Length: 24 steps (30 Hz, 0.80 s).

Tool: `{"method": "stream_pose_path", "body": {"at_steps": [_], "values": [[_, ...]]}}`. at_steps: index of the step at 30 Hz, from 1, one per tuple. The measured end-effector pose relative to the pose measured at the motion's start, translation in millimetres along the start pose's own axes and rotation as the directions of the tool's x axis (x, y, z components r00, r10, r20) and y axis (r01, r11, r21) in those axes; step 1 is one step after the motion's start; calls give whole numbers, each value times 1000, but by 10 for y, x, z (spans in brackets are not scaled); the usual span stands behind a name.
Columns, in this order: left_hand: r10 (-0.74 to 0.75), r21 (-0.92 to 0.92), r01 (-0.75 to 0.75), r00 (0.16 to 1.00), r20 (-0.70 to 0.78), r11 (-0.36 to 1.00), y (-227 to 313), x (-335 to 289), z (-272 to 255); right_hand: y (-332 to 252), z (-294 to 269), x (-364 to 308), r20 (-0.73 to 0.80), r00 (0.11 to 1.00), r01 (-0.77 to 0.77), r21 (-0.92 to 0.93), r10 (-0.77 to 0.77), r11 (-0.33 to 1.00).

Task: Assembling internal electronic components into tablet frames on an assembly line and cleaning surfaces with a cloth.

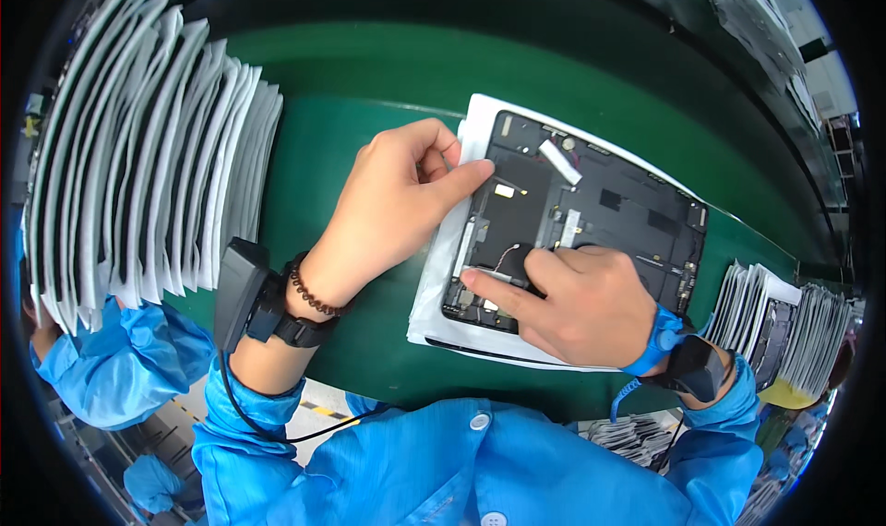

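Observation:
A flat black tablet-like device housing (637, 194) lies with its inside facing up, showing small parts, thin wires and white labels. My left hand (406, 185) is closed at its upper left edge, thumb tip against the rim and index finger curled; what lies between them, if anything, is hidden. Over the lower part, my right hand (591, 300) stretches its index finger to the lower left edge, the fingertip touching there. Its other fingers are bent over the housing, and its thumb is hidden. A thin wire (506, 255) shows beside that hand. White padded sheets (427, 309) lie beneath the housing.
A tall row of white padded sleeves (152, 166) stands on the left of the green table (323, 148). More sleeves (812, 332) stand at the right. Another person's blue sleeve (125, 364) is at the lower left. A black cable (277, 434) hangs from my left wrist device.

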State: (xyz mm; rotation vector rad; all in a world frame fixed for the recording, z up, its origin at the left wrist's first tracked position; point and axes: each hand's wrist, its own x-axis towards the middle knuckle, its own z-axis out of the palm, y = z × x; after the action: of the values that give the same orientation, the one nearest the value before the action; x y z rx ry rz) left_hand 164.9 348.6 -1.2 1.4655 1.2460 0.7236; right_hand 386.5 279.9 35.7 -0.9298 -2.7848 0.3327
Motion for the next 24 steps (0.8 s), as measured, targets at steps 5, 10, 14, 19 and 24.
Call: {"method": "stream_pose_path", "body": {"at_steps": [5,10,14,19,24], "values": [[17,-8,-16,1000,26,1000,-55,152,-10,16,-149,-171,-109,994,37,29,-34,999],[164,90,-156,982,-95,984,-15,7,-20,-1,-297,-611,-449,774,-445,116,447,888],[365,206,-333,920,-145,920,316,-73,18,-58,-203,-967,-361,706,-627,84,610,775],[211,-73,-207,976,55,976,355,-11,32,-167,-41,-1055,-336,616,-695,194,712,692],[273,-520,-234,962,-2,821,271,-240,73,-125,-57,-1068,-563,505,-574,347,654,742]]}}
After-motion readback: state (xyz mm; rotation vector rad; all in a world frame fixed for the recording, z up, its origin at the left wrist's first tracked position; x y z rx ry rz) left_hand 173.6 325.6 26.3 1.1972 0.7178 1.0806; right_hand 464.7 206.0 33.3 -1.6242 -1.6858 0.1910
